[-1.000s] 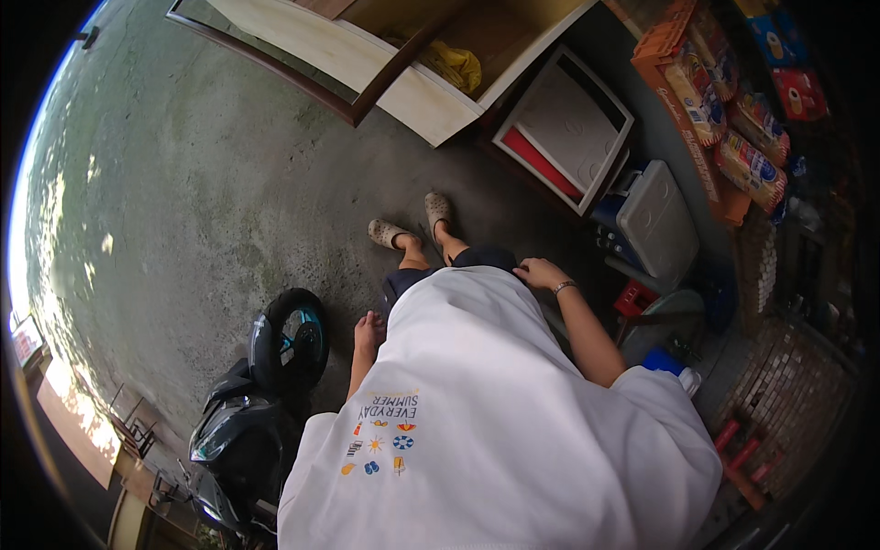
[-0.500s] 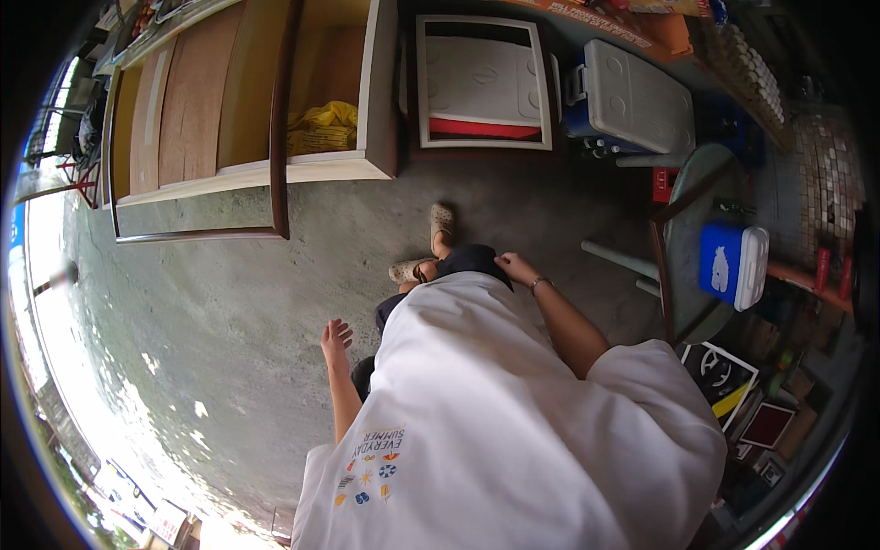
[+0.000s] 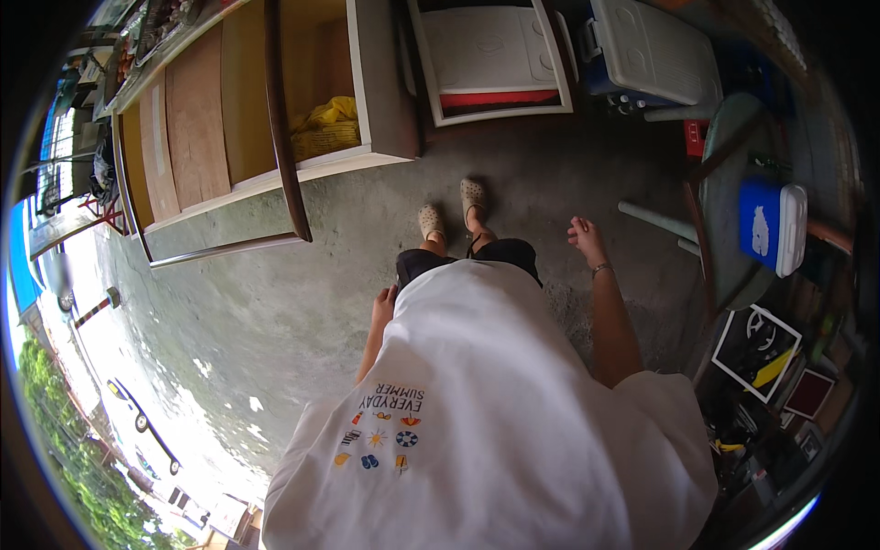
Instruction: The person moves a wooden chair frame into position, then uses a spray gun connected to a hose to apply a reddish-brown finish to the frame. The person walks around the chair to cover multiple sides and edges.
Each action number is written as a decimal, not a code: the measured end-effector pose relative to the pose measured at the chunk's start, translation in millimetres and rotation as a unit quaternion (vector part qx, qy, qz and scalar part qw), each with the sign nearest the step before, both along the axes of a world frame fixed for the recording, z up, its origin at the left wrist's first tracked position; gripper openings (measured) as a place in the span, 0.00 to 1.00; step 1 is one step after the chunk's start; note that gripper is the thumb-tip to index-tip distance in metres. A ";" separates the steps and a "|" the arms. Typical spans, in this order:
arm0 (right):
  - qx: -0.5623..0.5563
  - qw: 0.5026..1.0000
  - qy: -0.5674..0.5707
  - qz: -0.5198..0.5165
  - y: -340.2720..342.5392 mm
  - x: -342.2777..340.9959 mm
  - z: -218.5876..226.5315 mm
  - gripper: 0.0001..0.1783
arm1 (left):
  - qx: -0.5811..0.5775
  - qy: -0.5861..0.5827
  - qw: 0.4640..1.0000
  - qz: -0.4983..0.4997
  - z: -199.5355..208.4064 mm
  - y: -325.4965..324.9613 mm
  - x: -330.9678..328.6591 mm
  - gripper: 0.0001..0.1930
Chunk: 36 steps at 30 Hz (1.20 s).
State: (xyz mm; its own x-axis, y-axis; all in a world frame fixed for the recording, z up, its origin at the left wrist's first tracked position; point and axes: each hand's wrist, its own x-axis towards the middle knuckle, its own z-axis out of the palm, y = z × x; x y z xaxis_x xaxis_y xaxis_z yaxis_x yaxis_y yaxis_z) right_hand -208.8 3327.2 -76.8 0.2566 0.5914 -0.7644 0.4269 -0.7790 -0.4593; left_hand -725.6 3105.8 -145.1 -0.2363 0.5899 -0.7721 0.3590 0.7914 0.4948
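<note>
My left hand [image 3: 383,304] hangs beside my dark shorts [image 3: 422,264], at the edge of my white shirt [image 3: 477,367]. Its fingers show only in part, loosely bent, with nothing seen in them. Out to the right, over the grey concrete floor [image 3: 339,229], is my right hand [image 3: 588,240]. Its fingers are slightly curled and a little apart, holding nothing, and a bracelet [image 3: 600,268] circles the wrist. My feet stand in beige clogs [image 3: 473,194], the right one a bit farther forward than the left.
Ahead on the left stands a wooden cabinet [image 3: 247,101] with a brown frame [image 3: 286,137] and a yellow bag [image 3: 327,126] inside. A framed cooler [image 3: 490,55] and a grey-lidded cooler [image 3: 655,55] stand ahead. To the right, a round table [image 3: 724,174] holds a blue cooler [image 3: 761,220].
My right hand has left the shorts and swung out to the right. My left hand has drawn in beside the shorts. My feet have shifted, and the cabinet and coolers appear closer.
</note>
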 end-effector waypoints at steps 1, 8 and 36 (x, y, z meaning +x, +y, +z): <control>-0.001 1.000 -0.015 -0.004 -16.8 12.1 0.0 0.26 | -0.028 -0.046 0.997 0.053 5.8 8.0 2.2 0.21; -0.087 0.994 0.024 0.056 -109.6 -37.5 -8.5 0.32 | -0.047 -0.004 0.997 -0.063 -28.4 80.6 12.0 0.22; -0.237 0.954 0.086 0.162 -155.8 -57.2 -185.8 0.58 | -0.165 -0.090 0.970 -0.157 -100.0 91.7 216.2 0.19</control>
State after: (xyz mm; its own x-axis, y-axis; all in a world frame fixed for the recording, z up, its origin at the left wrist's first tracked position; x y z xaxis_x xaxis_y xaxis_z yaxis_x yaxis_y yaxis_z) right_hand -266.0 3171.4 -262.6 -0.0351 0.1962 -0.9799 0.6305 -0.7564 -0.1740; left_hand -509.4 3197.5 -245.1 0.0714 0.3251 -0.9430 0.5384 0.7833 0.3108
